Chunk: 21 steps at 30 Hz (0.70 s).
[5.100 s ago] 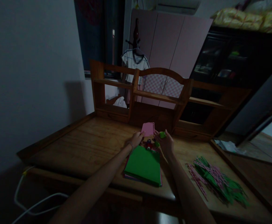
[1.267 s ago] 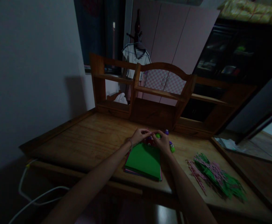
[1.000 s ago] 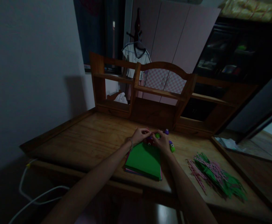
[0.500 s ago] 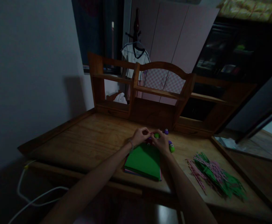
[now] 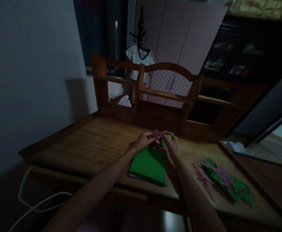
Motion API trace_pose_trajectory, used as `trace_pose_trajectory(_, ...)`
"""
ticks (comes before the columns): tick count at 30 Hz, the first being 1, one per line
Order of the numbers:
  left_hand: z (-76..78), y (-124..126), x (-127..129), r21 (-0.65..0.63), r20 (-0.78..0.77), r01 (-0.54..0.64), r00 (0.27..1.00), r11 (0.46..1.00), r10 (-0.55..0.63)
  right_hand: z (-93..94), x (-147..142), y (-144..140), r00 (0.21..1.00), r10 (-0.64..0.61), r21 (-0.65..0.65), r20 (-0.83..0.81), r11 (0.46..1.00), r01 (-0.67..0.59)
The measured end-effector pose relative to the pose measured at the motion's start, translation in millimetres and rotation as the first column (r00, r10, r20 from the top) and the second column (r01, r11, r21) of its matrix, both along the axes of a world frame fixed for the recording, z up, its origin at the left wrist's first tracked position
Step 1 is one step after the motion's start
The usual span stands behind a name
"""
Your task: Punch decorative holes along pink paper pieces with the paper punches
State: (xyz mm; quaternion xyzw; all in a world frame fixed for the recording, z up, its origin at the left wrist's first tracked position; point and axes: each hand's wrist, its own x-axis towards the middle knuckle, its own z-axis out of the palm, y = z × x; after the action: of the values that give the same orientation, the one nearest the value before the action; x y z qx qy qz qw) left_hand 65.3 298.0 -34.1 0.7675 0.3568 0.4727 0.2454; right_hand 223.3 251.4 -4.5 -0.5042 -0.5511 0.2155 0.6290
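Observation:
My left hand [image 5: 144, 140] pinches a small pink paper piece [image 5: 156, 132] just above the desk. My right hand [image 5: 172, 144] holds a small green punch [image 5: 169, 136] against the paper's right edge. Both hands meet at the far end of a stack of coloured sheets with a green sheet [image 5: 149, 164] on top. Small red, purple and green punches [image 5: 158, 144] lie between the hands, partly hidden by the fingers.
A pile of green and pink paper strips [image 5: 224, 184] lies on the right of the wooden desk [image 5: 95, 145]. A wooden shelf unit [image 5: 165, 96] stands at the desk's back. A white cable [image 5: 29, 199] hangs at the lower left.
Five seconds ago the hands held the pink paper and green punch higher. They then dropped to the small punches on the desk, and now the pink paper shows again between the fingers.

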Motion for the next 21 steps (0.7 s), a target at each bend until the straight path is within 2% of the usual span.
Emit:
trace_pose_trajectory(4, -2.0, 4.5, -3.4, -0.078, -0.024, -0.059, 0.998, 0.995, 0.058, -1.4, 5.0, 2.9, 0.968, 0.100, -0.080, -0.230, 0.989, -0.122)
trace_pose_trajectory(7, 1.3, 2.8, -5.3, -0.177, 0.064, -0.077, 0.994, 0.981, 0.090, -0.6, 5.6, 1.9, 0.942, 0.160, -0.080, -0.295, 0.978, -0.191)
trace_pose_trajectory(9, 5.6, 0.0, -7.4, -0.305, 0.207, -0.009, 0.975, 0.952, 0.075, 0.5, 4.9, 0.5, 0.936, 0.188, -0.077, -0.298, 0.972, -0.220)
trace_pose_trajectory(11, 9.9, -2.0, -10.2, -0.452, 0.374, 0.135, 0.926, 0.882, 0.050, 1.1, 3.7, -0.6, 0.929, 0.220, -0.071, -0.297, 0.965, -0.251)
trace_pose_trajectory(13, 12.8, -1.5, -12.7, -0.528, 0.482, 0.251, 0.875, 0.811, 0.043, 0.7, 2.1, -1.0, 0.921, 0.246, -0.063, -0.303, 0.959, -0.277)
trace_pose_trajectory(15, 13.2, 1.9, -13.9, -0.539, 0.511, 0.282, 0.858, 0.794, 0.042, -0.4, 0.3, -1.1, 0.920, 0.252, -0.073, -0.301, 0.956, -0.286)
trace_pose_trajectory(21, 4.0, 16.9, -11.3, -0.451, 0.599, 0.330, 0.801, 0.829, 0.007, -2.3, -0.8, -1.7, 0.932, 0.237, -0.114, -0.275, 0.954, -0.277)
